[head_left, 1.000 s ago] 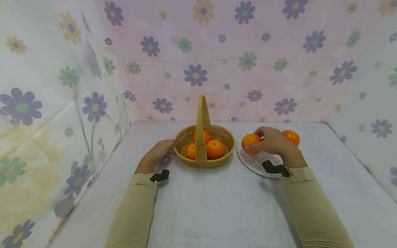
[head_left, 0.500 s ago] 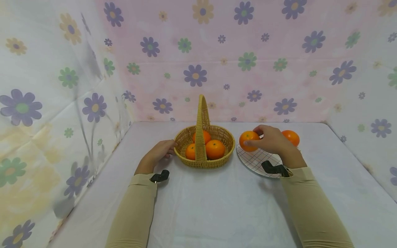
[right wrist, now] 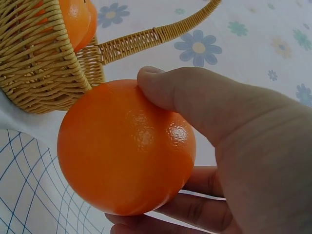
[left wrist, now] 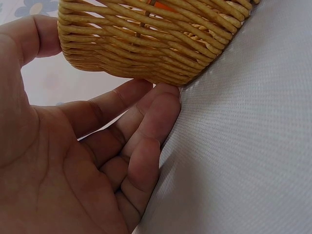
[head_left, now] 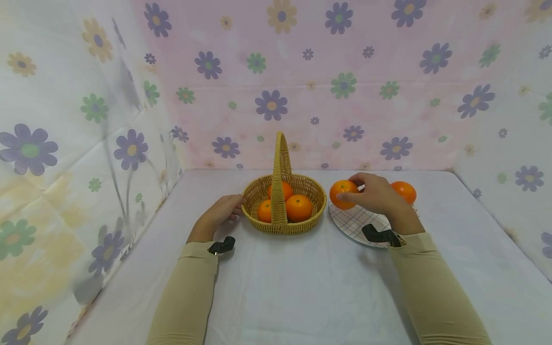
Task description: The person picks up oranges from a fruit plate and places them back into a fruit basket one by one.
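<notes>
My right hand (head_left: pixel 377 194) holds an orange (head_left: pixel 340 195) between thumb and fingers, raised over the left part of a white checked plate (head_left: pixel 351 225). In the right wrist view the same orange (right wrist: pixel 122 151) overlaps the basket's edge. A yellow wicker basket (head_left: pixel 258 225) with a tall handle stands at the middle of the table, with three oranges (head_left: pixel 299 208) inside. My left hand (head_left: pixel 222 211) grips the basket's left end. The left wrist view has its thumb at the upper wicker (left wrist: pixel 141 41) and its fingertips (left wrist: pixel 163 109) at the lower edge.
Another orange (head_left: pixel 404 191) sits at the plate's right side, partly behind the right hand. A white cloth covers the table (head_left: pixel 284 287). Flower-printed sheets (head_left: pixel 310 62) hang at the back and both sides.
My right hand has lifted the orange up and moved it slightly left, toward the basket. The left hand and the basket have stayed in place.
</notes>
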`<state>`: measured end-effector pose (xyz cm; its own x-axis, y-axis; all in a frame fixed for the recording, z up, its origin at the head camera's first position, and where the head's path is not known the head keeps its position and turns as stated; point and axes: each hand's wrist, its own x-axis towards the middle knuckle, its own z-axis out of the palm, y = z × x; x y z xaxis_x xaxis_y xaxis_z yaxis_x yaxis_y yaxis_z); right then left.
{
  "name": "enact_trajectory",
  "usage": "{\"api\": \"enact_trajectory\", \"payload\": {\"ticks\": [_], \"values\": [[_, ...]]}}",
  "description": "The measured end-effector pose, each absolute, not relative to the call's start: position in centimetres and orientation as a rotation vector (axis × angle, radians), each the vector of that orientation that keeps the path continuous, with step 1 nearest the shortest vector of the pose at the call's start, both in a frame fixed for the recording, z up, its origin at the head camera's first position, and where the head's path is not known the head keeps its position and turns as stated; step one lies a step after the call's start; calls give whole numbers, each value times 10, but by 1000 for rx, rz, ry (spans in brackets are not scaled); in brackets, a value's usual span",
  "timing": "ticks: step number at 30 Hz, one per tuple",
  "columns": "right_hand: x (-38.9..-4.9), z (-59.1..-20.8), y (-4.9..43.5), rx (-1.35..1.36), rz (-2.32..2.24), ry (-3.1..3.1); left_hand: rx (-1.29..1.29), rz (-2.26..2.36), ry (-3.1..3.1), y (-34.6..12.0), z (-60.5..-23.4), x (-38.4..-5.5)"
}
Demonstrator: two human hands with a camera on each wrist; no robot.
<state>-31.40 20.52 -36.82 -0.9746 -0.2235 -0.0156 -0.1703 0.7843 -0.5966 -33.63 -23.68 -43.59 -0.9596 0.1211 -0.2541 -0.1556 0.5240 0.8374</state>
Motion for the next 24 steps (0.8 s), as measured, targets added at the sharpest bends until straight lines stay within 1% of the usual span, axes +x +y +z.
{"api": "enact_trajectory", "payload": {"ticks": [24], "values": [[-313, -371, 181, -334, -1128, 2910, -41, 1409, 2490, -236, -433, -335]]}}
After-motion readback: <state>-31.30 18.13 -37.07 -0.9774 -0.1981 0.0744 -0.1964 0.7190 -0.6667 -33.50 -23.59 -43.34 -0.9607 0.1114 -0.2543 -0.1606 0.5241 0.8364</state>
